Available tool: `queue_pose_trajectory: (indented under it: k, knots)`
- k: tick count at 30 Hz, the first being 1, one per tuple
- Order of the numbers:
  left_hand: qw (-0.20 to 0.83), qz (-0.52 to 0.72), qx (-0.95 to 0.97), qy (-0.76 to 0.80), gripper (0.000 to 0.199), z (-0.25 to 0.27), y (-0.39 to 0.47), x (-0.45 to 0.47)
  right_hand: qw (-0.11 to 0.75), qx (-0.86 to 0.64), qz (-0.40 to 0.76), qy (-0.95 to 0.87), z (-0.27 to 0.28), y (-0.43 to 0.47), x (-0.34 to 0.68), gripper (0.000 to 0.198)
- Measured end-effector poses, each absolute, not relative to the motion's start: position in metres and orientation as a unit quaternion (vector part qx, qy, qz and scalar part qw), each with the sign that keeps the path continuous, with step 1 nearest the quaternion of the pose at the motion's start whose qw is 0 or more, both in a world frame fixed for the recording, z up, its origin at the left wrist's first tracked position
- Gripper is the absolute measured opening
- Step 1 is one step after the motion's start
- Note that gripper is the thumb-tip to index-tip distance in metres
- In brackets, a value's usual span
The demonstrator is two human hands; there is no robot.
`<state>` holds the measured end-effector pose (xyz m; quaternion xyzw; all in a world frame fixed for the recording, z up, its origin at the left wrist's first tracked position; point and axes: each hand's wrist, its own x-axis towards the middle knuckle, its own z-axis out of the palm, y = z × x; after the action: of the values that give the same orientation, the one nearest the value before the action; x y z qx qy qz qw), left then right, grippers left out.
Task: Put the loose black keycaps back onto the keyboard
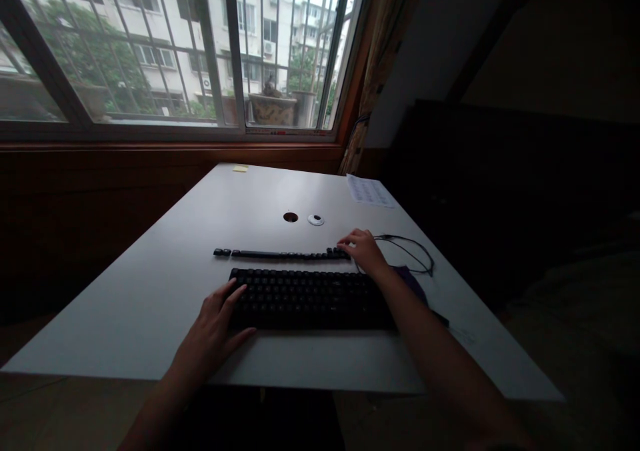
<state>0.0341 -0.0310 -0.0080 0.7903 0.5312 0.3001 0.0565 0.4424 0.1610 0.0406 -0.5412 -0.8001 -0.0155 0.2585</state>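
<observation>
Steadying black rectangular plastic keyboard (305, 301), lower centre of frame, with wide-spread fingers of left hand (216, 312), probably against sliding. With narrowed fingers of right hand (365, 248), at right end of black plastic keycap row (283, 256), mid-frame; unclear whether gripping. Lined up, presumably for order.

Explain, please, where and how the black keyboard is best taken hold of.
Probably by its two short ends, one hand from each side: the keyboard is long and lies flat on the table. The left hand is at the left end; the right forearm, covering part of the right side, should move first.
</observation>
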Motion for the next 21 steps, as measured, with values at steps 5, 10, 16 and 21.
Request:
queue_pose_trajectory:
  k: [5, 10, 16, 21]
  knots:
    - [0.052, 0.302, 0.791, 0.530, 0.075, -0.007, -0.031, 0.034, 0.202, -0.543, -0.014, -0.815, 0.030, 0.182, 0.438, 0.007]
    - [0.047, 0.305, 0.791, 0.528, 0.076, -0.007, -0.031, 0.035, 0.168, -0.551, -0.021, -0.817, 0.028, 0.190, 0.436, 0.006]
    - [0.050, 0.306, 0.793, 0.524, 0.076, -0.009, -0.031, 0.034, 0.142, -0.555, -0.030, -0.819, 0.028, 0.192, 0.430, 0.008]
    - [0.051, 0.300, 0.791, 0.531, 0.077, -0.008, -0.032, 0.034, 0.128, -0.558, -0.034, -0.819, 0.033, 0.192, 0.422, 0.009]
